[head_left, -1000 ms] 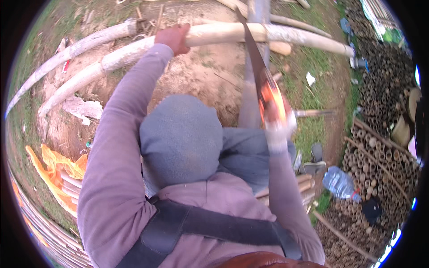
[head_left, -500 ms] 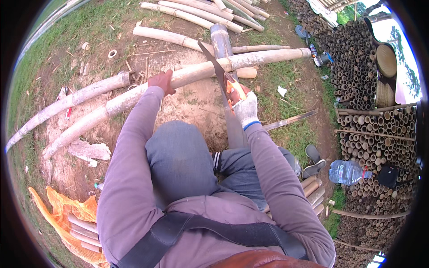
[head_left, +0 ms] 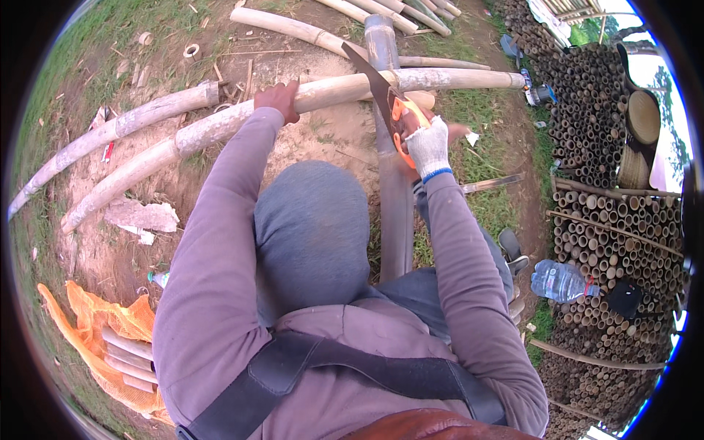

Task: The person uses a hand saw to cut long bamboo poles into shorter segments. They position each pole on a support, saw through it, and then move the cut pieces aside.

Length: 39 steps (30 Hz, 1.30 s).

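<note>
A long pale bamboo pole [head_left: 330, 94] runs from the lower left to the upper right, over a thicker grey bamboo post [head_left: 397, 220]. My bare left hand [head_left: 279, 101] is closed over the pole's top, left of the post. My right hand [head_left: 427, 141], in a white knit glove with bare fingertips, grips the orange handle of a hand saw [head_left: 371, 76]. Its dark blade crosses the pole close to the post, its tip pointing away to the upper left. Whether the teeth sit in a cut I cannot tell.
Another bamboo pole [head_left: 117, 141] lies at the left. More cut poles [head_left: 381, 11] lie at the far side. Stacked bamboo pieces [head_left: 609, 227] fill the right, beside a clear water bottle [head_left: 563, 281]. An orange mesh sack [head_left: 110, 315] with bamboo pieces is at the near left.
The whole view has shifted, with the scene ahead sitting slightly higher and farther right. My left hand still holds the pole and my right the saw. My lower right leg now shows less.
</note>
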### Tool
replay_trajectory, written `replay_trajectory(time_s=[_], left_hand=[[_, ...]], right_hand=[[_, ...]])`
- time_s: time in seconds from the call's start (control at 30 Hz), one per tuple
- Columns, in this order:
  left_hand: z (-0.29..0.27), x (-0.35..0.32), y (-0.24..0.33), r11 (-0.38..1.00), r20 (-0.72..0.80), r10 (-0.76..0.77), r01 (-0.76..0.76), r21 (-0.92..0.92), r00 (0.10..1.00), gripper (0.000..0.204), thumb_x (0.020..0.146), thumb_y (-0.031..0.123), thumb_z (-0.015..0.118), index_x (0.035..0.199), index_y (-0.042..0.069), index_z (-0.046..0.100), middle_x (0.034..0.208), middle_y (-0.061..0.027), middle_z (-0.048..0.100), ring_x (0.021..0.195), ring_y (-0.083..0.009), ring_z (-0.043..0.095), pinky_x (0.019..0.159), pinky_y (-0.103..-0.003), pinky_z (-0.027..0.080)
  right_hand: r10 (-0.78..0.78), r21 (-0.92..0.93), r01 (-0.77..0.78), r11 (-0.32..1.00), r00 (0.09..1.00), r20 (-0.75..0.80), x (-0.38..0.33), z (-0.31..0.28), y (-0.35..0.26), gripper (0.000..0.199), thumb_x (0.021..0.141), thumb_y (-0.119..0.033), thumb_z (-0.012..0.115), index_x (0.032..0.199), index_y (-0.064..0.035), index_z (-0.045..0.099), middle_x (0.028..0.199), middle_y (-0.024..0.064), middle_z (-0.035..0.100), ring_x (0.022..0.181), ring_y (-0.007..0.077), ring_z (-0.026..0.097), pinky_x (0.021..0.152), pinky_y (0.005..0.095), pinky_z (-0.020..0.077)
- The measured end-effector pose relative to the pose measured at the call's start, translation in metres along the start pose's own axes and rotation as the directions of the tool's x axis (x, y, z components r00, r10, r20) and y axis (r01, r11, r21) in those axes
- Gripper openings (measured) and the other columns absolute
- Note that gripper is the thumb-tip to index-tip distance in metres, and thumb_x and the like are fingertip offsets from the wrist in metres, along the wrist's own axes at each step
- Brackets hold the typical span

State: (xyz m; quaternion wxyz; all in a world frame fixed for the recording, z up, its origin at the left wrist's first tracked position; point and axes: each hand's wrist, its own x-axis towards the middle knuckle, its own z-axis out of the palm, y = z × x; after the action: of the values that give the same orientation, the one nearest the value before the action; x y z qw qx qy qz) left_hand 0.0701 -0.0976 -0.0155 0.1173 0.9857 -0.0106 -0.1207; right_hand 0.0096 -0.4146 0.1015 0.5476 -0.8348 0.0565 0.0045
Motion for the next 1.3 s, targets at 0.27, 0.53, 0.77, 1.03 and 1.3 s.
replay_trajectory(time_s=[0.27,0.53,0.77,1.03,1.3], left_hand=[[0.009,-0.001,0.002,0.999,-0.052,0.044,-0.044,0.008,0.998,0.071,0.080,0.031,0.089,0.140,0.020,0.052,0.130,-0.0128,0.069,0.119,-0.0370,0.071,0.102,-0.057,0.053],[0.007,0.004,0.009,0.996,-0.002,0.007,-0.006,0.093,1.000,0.063,0.087,0.037,0.087,0.137,0.019,0.053,0.123,-0.0133,0.071,0.111,-0.0351,0.074,0.098,-0.052,0.058],[0.010,0.004,0.004,0.992,0.090,-0.080,0.070,0.108,0.993,0.074,0.086,0.041,0.088,0.145,0.019,0.049,0.129,-0.0129,0.070,0.111,-0.0368,0.074,0.099,-0.049,0.060],[0.014,0.011,0.010,0.988,0.006,-0.023,0.022,0.155,1.000,0.076,0.086,0.043,0.089,0.147,0.020,0.051,0.131,-0.0120,0.070,0.110,-0.0310,0.074,0.095,-0.045,0.063],[0.015,0.008,0.004,0.990,0.026,0.007,-0.010,0.139,1.000,0.076,0.089,0.047,0.086,0.149,0.017,0.049,0.130,-0.0130,0.070,0.105,-0.0301,0.076,0.090,-0.043,0.065]], right_hand=[[-0.112,0.187,0.116,0.975,0.993,-0.031,-0.037,-0.002,0.054,0.042,0.103,-0.018,0.075,0.140,-0.0012,0.064,0.095,0.0023,0.071,0.069,0.0053,0.061,0.061,0.0212,0.0514],[-0.128,0.138,0.134,0.981,0.991,-0.046,-0.024,-0.014,0.058,0.043,0.108,-0.026,0.069,0.139,0.0025,0.063,0.093,0.0080,0.071,0.072,0.0102,0.065,0.063,0.0250,0.0537],[-0.092,-0.026,0.093,0.995,0.995,0.036,-0.103,-0.094,0.014,0.046,0.108,-0.027,0.067,0.138,0.0082,0.063,0.117,0.0163,0.076,0.098,0.0189,0.074,0.082,0.0295,0.0597],[-0.439,-0.250,0.406,0.879,0.894,-0.092,0.034,0.002,0.046,0.045,0.104,-0.037,0.075,0.117,0.0064,0.074,0.096,0.0175,0.079,0.084,0.0226,0.074,0.075,0.0354,0.0583],[-0.199,-0.149,0.202,0.968,0.979,0.036,-0.112,-0.099,0.022,0.044,0.107,-0.023,0.068,0.139,0.0073,0.063,0.115,0.0154,0.077,0.091,0.0134,0.073,0.076,0.0266,0.0591]])
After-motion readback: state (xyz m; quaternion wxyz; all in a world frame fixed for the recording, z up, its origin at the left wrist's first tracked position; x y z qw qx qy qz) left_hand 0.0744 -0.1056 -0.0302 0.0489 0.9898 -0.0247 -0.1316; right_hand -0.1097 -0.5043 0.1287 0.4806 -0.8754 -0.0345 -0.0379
